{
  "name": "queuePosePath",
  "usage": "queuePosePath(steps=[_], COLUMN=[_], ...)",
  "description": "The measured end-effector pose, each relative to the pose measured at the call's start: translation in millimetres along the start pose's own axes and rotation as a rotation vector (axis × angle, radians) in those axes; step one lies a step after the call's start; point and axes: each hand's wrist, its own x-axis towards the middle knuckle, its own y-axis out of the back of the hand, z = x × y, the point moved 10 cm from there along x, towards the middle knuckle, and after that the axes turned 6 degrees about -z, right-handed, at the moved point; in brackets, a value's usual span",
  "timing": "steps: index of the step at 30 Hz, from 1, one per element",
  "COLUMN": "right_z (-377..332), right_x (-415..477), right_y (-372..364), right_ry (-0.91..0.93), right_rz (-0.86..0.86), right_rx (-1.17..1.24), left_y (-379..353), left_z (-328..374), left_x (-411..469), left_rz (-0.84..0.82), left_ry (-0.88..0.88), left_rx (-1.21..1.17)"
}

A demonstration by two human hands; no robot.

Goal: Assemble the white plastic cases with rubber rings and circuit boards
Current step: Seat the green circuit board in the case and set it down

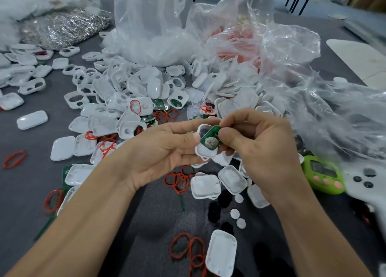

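- Far left: one red ring [14,158] lies loose on the grey table [25,189]. A closed white shell [32,120] sits apart, further back.
- Top left: foil bag [64,26] of shiny metal bits, too blurred to say what they are.
- Centre-left: pile [125,88] of white case halves, some with window cutouts, one with a red ring fitted. Green boards poke out underneath, mostly covered.
- Left hand [160,151]: palm up, fingers and thumb curled round an open case [205,152], held above the table mid-frame.
- Board [211,135]: green and tilted, lower end inside the case, upper end raised. It has a round silver pad; the markings are unreadable.
- Right hand [265,149]: thumb and forefinger pinch the board's right edge. The other fingers are curled under, tips hidden.
- Under the hands: tangled rings [180,179], more case halves and small white discs [238,214], partly blocked by the wrists.
- Right: crumpled clear bags [282,53] with reddish contents that cannot be made out.
- Far right: green timer [322,175], top edge under a bag, display unreadable. Beside it is a white device [367,182] with dark buttons, cut off by the frame.
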Motion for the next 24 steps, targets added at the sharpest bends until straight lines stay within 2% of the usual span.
queuePosePath(steps=[6,16,24], right_z=[-0.1,-15.5,-18.4], right_x=[-1.5,-7.7,-10.1], right_y=[-4.4,0.9,3.6], right_ry=[0.018,0.124,0.15], right_rz=[-0.031,0.117,0.18], right_rx=[-0.103,-0.375,-0.433], left_y=[2.5,1.3,1.8], left_z=[-2.4,-5.4,-4.3], left_x=[0.9,-0.3,-1.1], left_rz=[0.011,0.042,0.03], left_ry=[0.003,0.022,0.012], left_rx=[0.029,0.02,0.046])
